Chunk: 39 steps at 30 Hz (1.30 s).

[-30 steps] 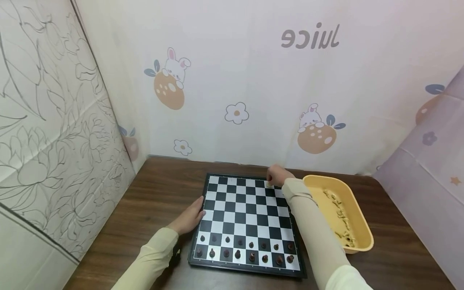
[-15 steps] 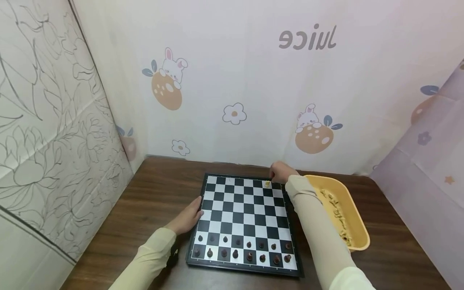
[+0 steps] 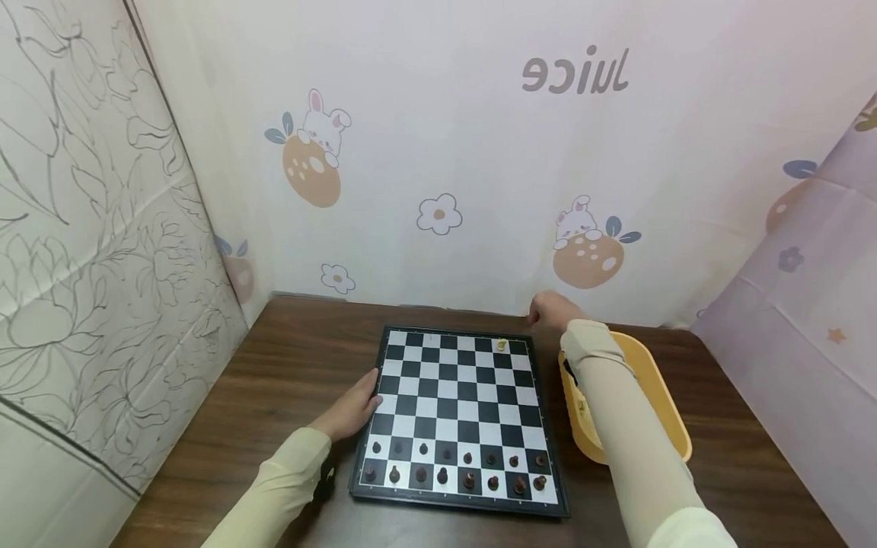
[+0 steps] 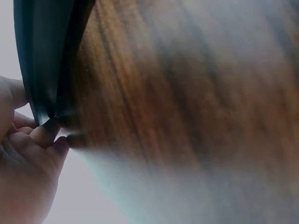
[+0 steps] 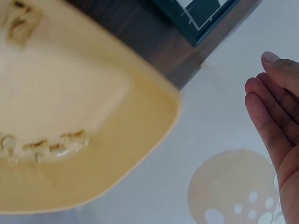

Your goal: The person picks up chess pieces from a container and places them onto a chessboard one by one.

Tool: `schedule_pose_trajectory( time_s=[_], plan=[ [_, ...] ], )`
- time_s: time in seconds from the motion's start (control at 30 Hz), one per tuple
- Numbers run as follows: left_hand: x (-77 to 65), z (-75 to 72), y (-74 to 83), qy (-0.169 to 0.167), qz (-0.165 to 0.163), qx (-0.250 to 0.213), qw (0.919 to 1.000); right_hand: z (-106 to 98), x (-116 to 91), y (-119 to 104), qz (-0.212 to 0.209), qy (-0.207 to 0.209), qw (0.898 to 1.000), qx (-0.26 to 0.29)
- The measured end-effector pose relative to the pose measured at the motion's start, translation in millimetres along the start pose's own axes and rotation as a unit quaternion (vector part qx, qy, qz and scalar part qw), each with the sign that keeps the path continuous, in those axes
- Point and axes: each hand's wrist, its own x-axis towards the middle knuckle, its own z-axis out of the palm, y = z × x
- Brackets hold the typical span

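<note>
A black-framed chessboard (image 3: 447,390) lies on the brown table. My left hand (image 3: 351,407) holds its left edge; in the left wrist view, the thumb and curled fingers (image 4: 49,133) grip the dark rim (image 4: 44,56). Beyond the board's far right corner, my right hand (image 3: 553,310) is empty, its fingers loosely bent in the right wrist view. One small pale-yellow chess piece (image 3: 502,345) stands on the far row, second square from the right. Two rows of dark brown chess pieces (image 3: 442,476) fill the near side.
A yellow tray (image 3: 674,422) with several pale chess pieces (image 5: 56,147) stands right of the board, partly under the right forearm. The patterned wall cloth (image 3: 377,152) rises directly behind the table. A small dark-and-yellow object (image 3: 331,473) lies beside the left sleeve.
My right hand has let go of the pale chess piece, leaving it on the far row, and moved right, off the board. The tray has shifted under the forearm. My left hand keeps its hold.
</note>
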Motion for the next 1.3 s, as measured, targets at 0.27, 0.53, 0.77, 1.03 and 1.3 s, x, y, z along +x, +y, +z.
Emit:
schedule_pose_trajectory(
  time_s=[0.27,0.53,0.77,1.03,1.3],
  plan=[
    [-1.2,1.2,2.8,-0.001,0.0,-0.001,1.0,-10,-22,26,-0.016,0.033,0.999,0.0],
    [1.0,0.7,2.7,0.004,0.011,0.003,0.9999,-17,-46,58,-0.047,0.056,0.997,0.005],
    [0.1,4.1,1.8,0.004,0.005,0.009,0.9999,-12,-72,73,-0.056,0.054,0.997,0.015],
    [-2.9,3.6,3.1,0.008,0.008,-0.005,0.9999,-1,-89,87,-0.038,0.039,0.998,0.021],
    [-3.5,3.7,4.4,0.007,0.011,-0.012,0.9998,8,-109,95,-0.022,0.019,0.999,0.045]
  ],
)
